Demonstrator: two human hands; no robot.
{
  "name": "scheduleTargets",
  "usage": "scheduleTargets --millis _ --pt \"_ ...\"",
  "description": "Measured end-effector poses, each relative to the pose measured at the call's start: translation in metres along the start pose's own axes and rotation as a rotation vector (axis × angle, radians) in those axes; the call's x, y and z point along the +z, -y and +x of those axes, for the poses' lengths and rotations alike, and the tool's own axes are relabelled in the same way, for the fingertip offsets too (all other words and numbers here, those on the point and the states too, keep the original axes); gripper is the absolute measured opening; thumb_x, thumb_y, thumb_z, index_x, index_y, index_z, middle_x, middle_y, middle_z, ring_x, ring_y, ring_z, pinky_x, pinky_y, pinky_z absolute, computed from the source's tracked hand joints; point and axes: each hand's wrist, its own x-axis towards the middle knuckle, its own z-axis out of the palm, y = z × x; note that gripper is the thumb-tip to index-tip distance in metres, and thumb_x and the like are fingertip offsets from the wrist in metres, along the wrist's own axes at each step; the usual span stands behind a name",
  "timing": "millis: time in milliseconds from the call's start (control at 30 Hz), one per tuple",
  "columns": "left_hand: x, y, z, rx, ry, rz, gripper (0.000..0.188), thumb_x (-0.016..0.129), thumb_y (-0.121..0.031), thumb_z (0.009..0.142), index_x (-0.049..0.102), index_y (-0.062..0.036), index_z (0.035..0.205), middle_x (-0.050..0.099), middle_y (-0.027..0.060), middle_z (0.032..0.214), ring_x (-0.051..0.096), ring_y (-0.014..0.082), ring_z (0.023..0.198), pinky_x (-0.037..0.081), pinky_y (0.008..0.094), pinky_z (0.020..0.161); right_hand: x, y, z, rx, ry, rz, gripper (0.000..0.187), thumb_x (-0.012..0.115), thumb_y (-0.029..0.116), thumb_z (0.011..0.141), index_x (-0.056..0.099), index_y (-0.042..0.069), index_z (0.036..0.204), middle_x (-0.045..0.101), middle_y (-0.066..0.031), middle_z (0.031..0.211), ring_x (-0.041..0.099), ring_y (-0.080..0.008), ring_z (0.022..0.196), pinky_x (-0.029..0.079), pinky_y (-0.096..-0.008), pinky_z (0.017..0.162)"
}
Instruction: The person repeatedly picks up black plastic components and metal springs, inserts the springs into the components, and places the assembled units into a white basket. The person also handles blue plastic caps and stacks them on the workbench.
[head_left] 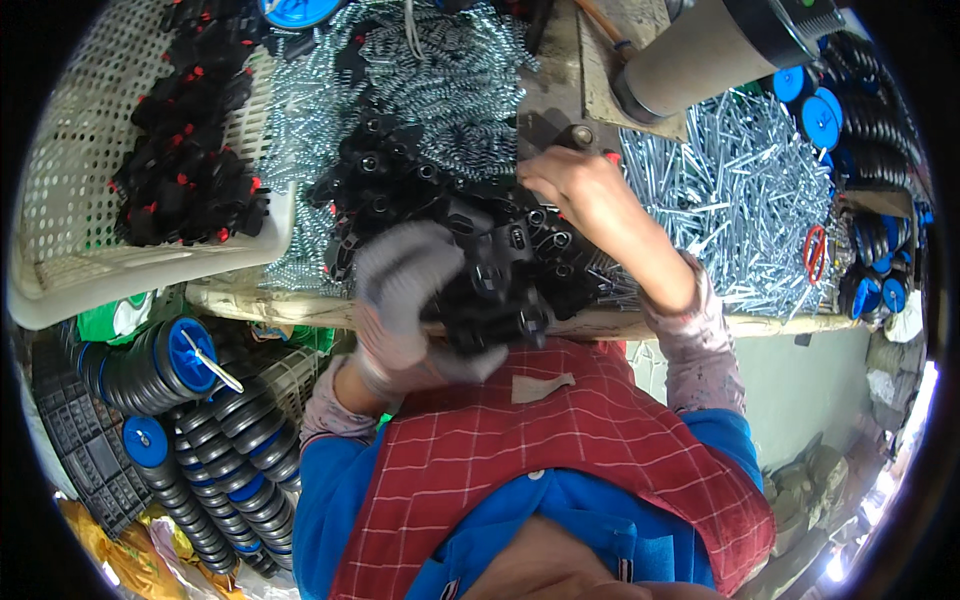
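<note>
My left hand (405,285), in a pale work glove and smeared by motion, is at the table's front edge. Its fingers and thumb are closed around a black plastic part (495,325), whose outline is blurred. To the right, my bare right hand (580,190) has its fingers curled together, and whatever they pinch is hidden. It is beside a short metal post (578,136) and above the right end of a heap of black plastic housings (385,175). Beyond that heap lies a broad pile of small metal springs (440,85).
A white perforated basket (75,190) with black, red-marked parts stands at left. Long metal pins (740,190) pile up at right, with red-handled scissors (815,255) on them. A large metal cylinder (700,55) leans over the pins. Stacked black wheels (160,365) crowd the lower left.
</note>
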Motion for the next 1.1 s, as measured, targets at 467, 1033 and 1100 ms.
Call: scheduleTargets --millis 467,1033,1100 --pt "0.031 0.083 0.100 -0.130 0.350 0.263 0.065 0.079 -0.026 0.073 0.050 -0.0027 0.126 0.057 0.0200 0.118 0.056 0.0385 0.114 0.047 0.0435 0.098 0.023 -0.027 0.007 0.096 0.256 -0.348 0.013 0.065 0.015 0.086 0.068 0.004 0.092 0.068 -0.0176 0.090 0.067 -0.0397 0.086 0.053 -0.0491 0.074" --pt "0.055 0.120 0.095 -0.020 0.591 0.139 0.049 0.075 -0.030 0.072 0.056 -0.0047 0.110 0.057 0.0206 0.112 0.057 0.0375 0.106 0.048 0.0436 0.093 -0.024 0.015 -0.046 0.227 -0.038 -0.021 0.024 0.067 0.014 0.088 0.056 0.001 0.104 0.066 -0.0235 0.076 0.065 -0.0444 0.072 0.051 -0.0489 0.063" --pt "0.065 0.109 0.099 -0.166 0.809 0.079 0.045 0.076 -0.028 0.074 0.054 -0.0058 0.107 0.056 0.0183 0.111 0.059 0.0383 0.101 0.048 0.0457 0.089 -0.027 0.009 -0.066 0.267 -0.158 0.020 0.021 0.068 0.010 0.087 0.057 0.001 0.102 0.063 -0.0190 0.068 0.065 -0.0359 0.062 0.049 -0.0419 0.057"
